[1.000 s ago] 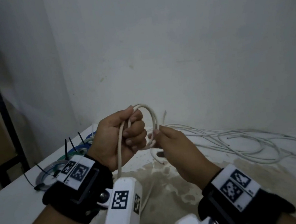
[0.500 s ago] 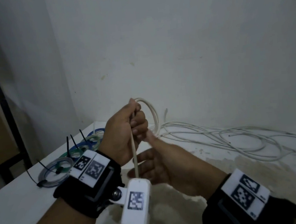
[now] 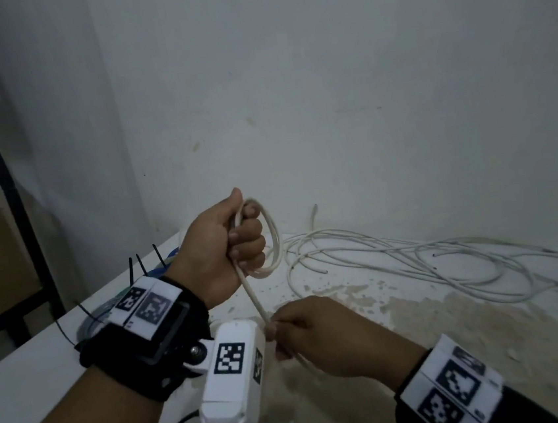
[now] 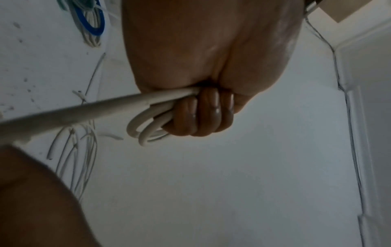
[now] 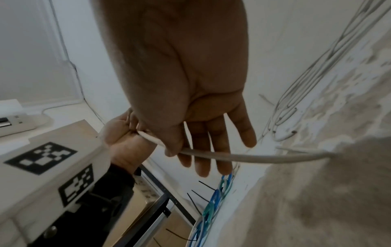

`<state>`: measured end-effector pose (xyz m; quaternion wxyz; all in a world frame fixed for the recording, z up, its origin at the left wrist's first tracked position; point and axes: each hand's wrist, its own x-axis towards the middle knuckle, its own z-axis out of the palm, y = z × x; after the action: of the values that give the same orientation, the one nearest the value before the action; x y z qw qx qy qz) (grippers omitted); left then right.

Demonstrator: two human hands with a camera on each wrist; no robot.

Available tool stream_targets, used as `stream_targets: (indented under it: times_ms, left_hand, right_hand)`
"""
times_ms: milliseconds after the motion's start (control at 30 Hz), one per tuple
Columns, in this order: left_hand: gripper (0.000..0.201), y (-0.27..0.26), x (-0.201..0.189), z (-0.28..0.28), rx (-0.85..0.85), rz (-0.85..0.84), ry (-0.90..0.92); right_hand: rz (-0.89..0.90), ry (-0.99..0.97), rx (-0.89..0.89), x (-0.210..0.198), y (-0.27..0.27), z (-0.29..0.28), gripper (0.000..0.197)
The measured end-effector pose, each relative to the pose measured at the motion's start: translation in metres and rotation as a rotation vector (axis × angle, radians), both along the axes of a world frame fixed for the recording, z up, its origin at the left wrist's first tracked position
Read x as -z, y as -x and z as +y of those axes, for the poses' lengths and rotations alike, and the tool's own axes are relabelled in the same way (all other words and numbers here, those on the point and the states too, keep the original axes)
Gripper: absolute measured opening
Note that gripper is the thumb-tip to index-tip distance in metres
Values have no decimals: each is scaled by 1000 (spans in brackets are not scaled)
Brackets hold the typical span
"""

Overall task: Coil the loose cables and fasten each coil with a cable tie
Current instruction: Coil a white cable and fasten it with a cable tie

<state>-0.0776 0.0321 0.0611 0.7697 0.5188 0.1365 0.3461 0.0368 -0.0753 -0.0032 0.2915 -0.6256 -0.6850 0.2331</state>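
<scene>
Cable [image 3: 252,293] is up in the air over the table [image 3: 29,368], couple of small loops bunched in the left hand [image 3: 221,248], fist clenched tight round them. Right hand [image 3: 322,337] sits lower and nearer, pinching the strand running down, other fingers [image 5: 220,150] loose. Remaining cable's sprawled far right; tied coils [image 3: 102,312] sit far left.

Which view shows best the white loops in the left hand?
Left wrist: the loops show close and separate under the left hand. Head shows them smaller, partly hidden by fingers. Right wrist shows only the straight cable.
</scene>
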Motion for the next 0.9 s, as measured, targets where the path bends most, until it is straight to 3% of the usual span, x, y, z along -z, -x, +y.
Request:
stream_targets:
  times_ms: [67, 167, 267, 333, 467, 567, 633, 800, 867, 900]
  left_hand:
    - [45, -1, 1, -2, -41, 89, -80]
    - [62, -2, 1, -8, -38, 241, -189]
    - [77, -9, 3, -17, 0, 320, -286]
    - [81, -13, 4, -20, 26, 341, -325]
    - [77, -12, 4, -24, 56, 447, -423]
    - [81, -13, 6, -25, -28, 496, -475]
    - [79, -15, 6, -23, -121, 433, -502]
    - [58, -19, 13, -13, -333, 391, -583]
    - [45, -21, 18, -10, -362, 364, -604]
    - [39, -21, 20, -9, -360, 337, -634]
  right_hand:
    - [-53, -115, 146, 3, -4, 3, 29]
    - [53, -583, 399, -9, -13, 2, 12]
    - [-139, -801, 246, -25, -18, 4, 40]
    - [-263, -774, 158, -32, -15, 5, 39]
    - [-486, -760, 206, -35, -17, 5, 28]
    - [-574, -742, 208, -33, -21, 5, 18]
    - [-591, -729, 201, -32, -23, 4, 24]
    - [-376, -729, 334, -34, -33, -1, 27]
    - [-248, -547, 316, -35, -33, -4, 26]
    - [-102, -427, 294, -37, -32, -6, 22]
